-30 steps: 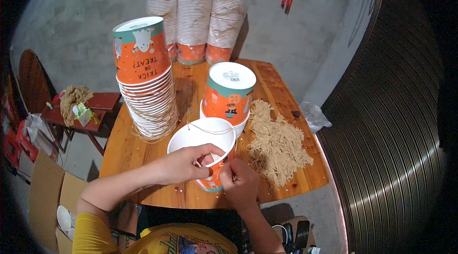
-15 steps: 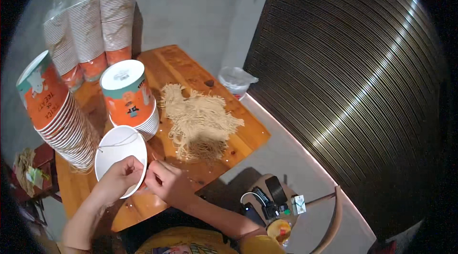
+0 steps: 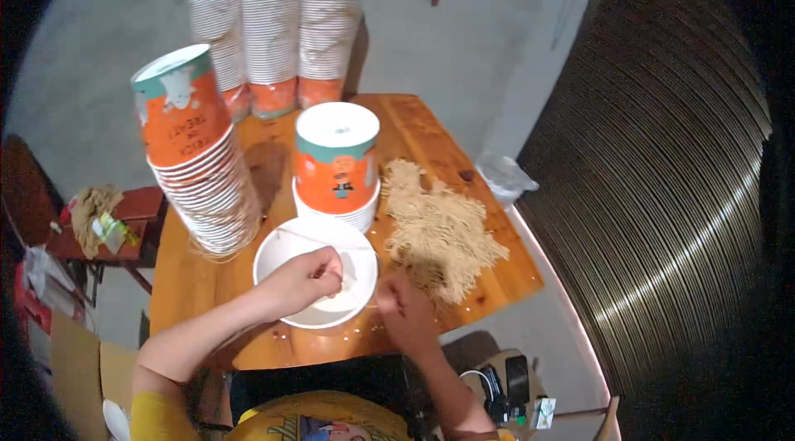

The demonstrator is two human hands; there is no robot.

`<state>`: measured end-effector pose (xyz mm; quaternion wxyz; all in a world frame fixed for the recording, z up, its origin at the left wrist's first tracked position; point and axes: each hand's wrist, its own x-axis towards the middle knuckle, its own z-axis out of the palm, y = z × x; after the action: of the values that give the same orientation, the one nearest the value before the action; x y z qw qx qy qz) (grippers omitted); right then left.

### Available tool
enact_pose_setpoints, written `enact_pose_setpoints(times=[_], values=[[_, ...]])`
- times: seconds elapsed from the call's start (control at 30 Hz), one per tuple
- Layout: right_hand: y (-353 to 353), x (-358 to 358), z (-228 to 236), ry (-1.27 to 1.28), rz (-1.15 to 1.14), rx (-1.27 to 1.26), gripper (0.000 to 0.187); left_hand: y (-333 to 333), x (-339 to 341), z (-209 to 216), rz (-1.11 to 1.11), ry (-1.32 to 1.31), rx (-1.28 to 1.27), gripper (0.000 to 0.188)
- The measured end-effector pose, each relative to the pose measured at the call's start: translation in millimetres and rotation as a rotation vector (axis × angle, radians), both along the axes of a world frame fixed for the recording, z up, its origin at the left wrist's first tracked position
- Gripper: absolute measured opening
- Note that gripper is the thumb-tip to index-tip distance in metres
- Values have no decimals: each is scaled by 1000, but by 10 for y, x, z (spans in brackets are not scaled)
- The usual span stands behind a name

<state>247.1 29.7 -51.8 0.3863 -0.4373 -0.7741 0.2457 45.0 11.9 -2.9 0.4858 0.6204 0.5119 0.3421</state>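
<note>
A white-lined paper bucket [image 3: 286, 242] stands mouth up near the table's front edge, a thin cord lying across its opening. Over its inside, my left hand [image 3: 310, 279] is closed in a pinch; what is between its fingertips is hidden. My right hand [image 3: 404, 308], a little blurred, is just right of the rim with curled fingers, and its contents do not show. Close behind the bucket is a short upside-down stack of orange and green buckets [image 3: 338, 163]. To the right lies a spread of beige cords [image 3: 447, 234].
A tall leaning stack of nested buckets [image 3: 186, 126] stands left on the wooden table [image 3: 277, 151]. Several bagged stacks [image 3: 269, 35] are against the wall. A red stool [image 3: 137, 213] with cords stands left; a ridged metal shutter [image 3: 671, 192] is at right.
My head view has swung left, so the scene sits farther right. My right hand has come away from the bucket's rim, and the bucket's mouth now faces more upward.
</note>
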Motion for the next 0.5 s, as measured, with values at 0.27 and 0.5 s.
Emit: enact_pose_setpoints(times=[0.27, 0.5], values=[[42, -68, 199, 158, 97, 66, 11, -6, -40, 46, -5, -19, 131, 8], [78, -179, 76, 184, 114, -103, 13, -75, 66, 21, 0, -264, -103, 32]])
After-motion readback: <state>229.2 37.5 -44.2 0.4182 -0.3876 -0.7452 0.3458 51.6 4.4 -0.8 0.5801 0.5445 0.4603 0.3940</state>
